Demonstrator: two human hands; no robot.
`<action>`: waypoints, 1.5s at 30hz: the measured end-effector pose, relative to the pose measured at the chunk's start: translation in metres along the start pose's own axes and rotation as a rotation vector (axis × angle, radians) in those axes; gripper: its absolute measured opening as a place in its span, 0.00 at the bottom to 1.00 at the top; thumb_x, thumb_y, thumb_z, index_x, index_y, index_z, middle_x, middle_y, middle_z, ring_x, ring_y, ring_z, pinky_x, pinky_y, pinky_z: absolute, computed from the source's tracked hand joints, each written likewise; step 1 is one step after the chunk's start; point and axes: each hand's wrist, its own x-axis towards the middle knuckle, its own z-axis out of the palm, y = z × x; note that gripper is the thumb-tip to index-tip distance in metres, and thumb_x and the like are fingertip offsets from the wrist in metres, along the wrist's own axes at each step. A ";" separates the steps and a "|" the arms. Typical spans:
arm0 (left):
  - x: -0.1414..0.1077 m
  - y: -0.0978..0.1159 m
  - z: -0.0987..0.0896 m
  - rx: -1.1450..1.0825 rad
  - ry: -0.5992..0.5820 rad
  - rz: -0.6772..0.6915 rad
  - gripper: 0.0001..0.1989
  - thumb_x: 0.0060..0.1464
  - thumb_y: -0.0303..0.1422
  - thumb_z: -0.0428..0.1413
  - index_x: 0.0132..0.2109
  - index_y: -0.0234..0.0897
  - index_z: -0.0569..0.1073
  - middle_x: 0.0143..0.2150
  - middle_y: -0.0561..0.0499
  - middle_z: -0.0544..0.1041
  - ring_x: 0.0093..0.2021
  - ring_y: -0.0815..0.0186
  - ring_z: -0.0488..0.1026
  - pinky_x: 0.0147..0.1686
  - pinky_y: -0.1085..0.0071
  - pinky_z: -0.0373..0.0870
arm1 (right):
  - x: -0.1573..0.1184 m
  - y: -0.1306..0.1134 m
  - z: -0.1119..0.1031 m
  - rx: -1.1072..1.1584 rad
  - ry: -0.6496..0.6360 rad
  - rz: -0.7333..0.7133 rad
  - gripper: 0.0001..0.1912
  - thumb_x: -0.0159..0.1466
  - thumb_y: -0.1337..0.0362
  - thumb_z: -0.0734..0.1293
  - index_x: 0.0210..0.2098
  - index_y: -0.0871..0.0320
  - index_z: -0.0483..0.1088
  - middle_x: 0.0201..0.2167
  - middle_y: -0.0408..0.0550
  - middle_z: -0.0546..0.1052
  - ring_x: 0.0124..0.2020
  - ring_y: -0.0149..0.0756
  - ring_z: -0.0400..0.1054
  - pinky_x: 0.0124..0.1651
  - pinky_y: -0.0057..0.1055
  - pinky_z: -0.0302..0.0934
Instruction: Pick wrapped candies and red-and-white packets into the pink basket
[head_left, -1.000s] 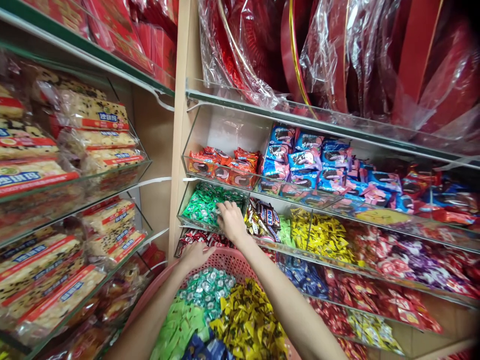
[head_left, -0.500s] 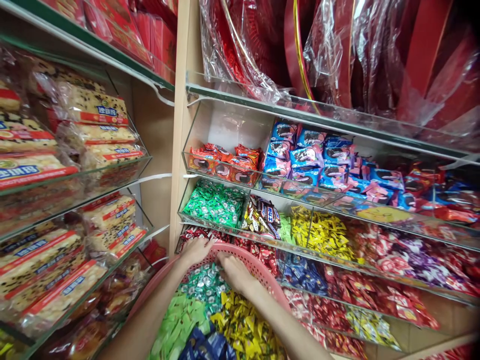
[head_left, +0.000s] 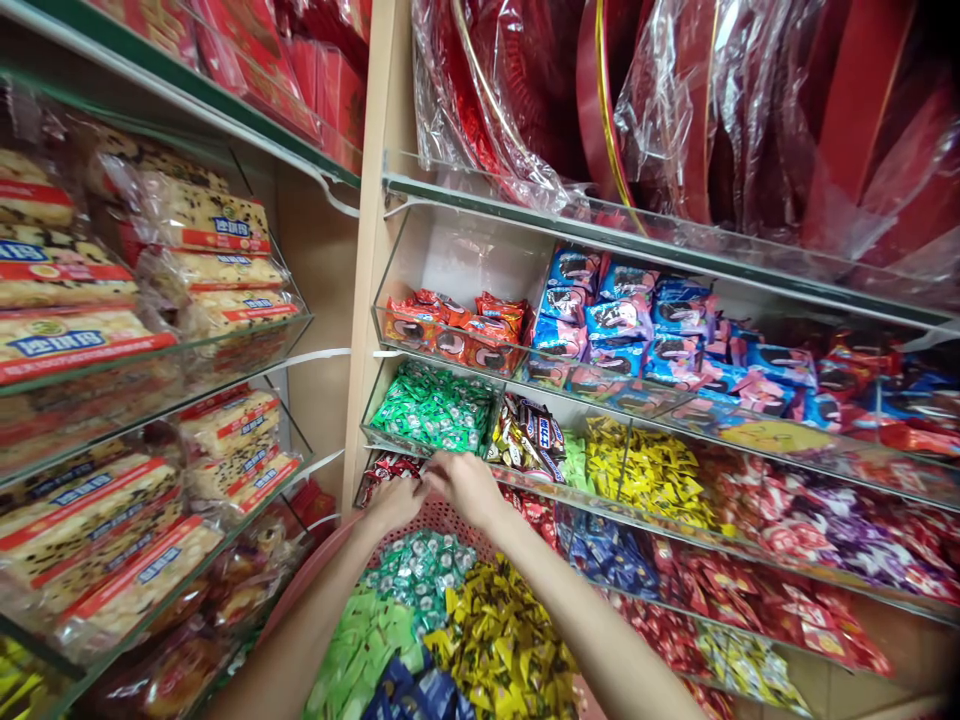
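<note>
The basket (head_left: 442,512) is low in the middle of the view, between the forearms and just under the shelves. In it, teal sweets (head_left: 427,570) lie towards the far wall, light green sweets (head_left: 367,640) nearer on the left, yellow sweets (head_left: 510,640) on the right and dark blue sweets (head_left: 416,690) between them at the bottom.

The left hand (head_left: 397,503) is at the basket's far side, fingers forward and slightly bent. The right hand (head_left: 469,485) is beside it, curled, its fingertips close to or touching the left fingers. Whether either grips the rim or a sweet, I cannot tell.

The hands seem to be at work over the far rim, neither reaching into a bin nor down among the sweets. Any move from here calls for care in the narrow gap between rim and shelf.

Just beyond is a bin of green sweets (head_left: 435,405), then dark bars (head_left: 536,430) and a yellow heap (head_left: 649,470). Blue packets (head_left: 619,310) and red packets (head_left: 454,325) sit one shelf up; pale bars (head_left: 90,330) fill the left shelves.

The hands hide much of the far rim and part of the red sweets (head_left: 386,475) below the green ones. The frame cuts off the basket's near side, and the right-hand shelves blur.
</note>
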 end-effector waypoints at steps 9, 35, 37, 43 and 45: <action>-0.002 0.003 0.000 0.009 0.033 0.023 0.30 0.55 0.49 0.32 0.36 0.38 0.74 0.38 0.43 0.76 0.41 0.57 0.72 0.39 0.64 0.63 | 0.077 0.020 -0.001 0.068 0.064 0.288 0.14 0.55 0.55 0.64 0.38 0.56 0.65 0.35 0.47 0.73 0.36 0.33 0.65 0.33 0.26 0.53; 0.001 -0.008 0.000 0.011 0.015 0.005 0.29 0.55 0.48 0.32 0.39 0.39 0.73 0.40 0.43 0.75 0.42 0.55 0.71 0.39 0.64 0.63 | -0.035 0.011 0.017 0.221 0.042 -0.118 0.07 0.54 0.72 0.59 0.33 0.56 0.61 0.31 0.44 0.68 0.34 0.33 0.60 0.35 0.28 0.54; 0.001 -0.008 0.000 0.008 0.028 0.019 0.29 0.55 0.48 0.32 0.38 0.39 0.73 0.40 0.44 0.75 0.43 0.56 0.70 0.41 0.64 0.63 | -0.049 0.019 0.034 0.165 -0.069 -0.075 0.08 0.53 0.74 0.59 0.32 0.57 0.62 0.29 0.45 0.69 0.33 0.33 0.61 0.34 0.28 0.54; -0.003 -0.003 0.000 0.033 0.037 0.019 0.31 0.54 0.50 0.31 0.37 0.38 0.74 0.39 0.43 0.76 0.41 0.56 0.71 0.40 0.64 0.63 | -0.056 0.030 0.058 0.009 -0.229 -0.028 0.09 0.54 0.73 0.59 0.34 0.58 0.64 0.32 0.48 0.71 0.36 0.37 0.63 0.36 0.31 0.55; -0.005 -0.001 -0.001 0.034 0.037 0.016 0.32 0.54 0.50 0.31 0.37 0.38 0.74 0.39 0.43 0.76 0.41 0.56 0.71 0.40 0.64 0.63 | -0.055 0.027 0.055 -0.031 -0.222 -0.025 0.09 0.55 0.69 0.61 0.36 0.58 0.64 0.35 0.50 0.71 0.39 0.39 0.63 0.37 0.31 0.55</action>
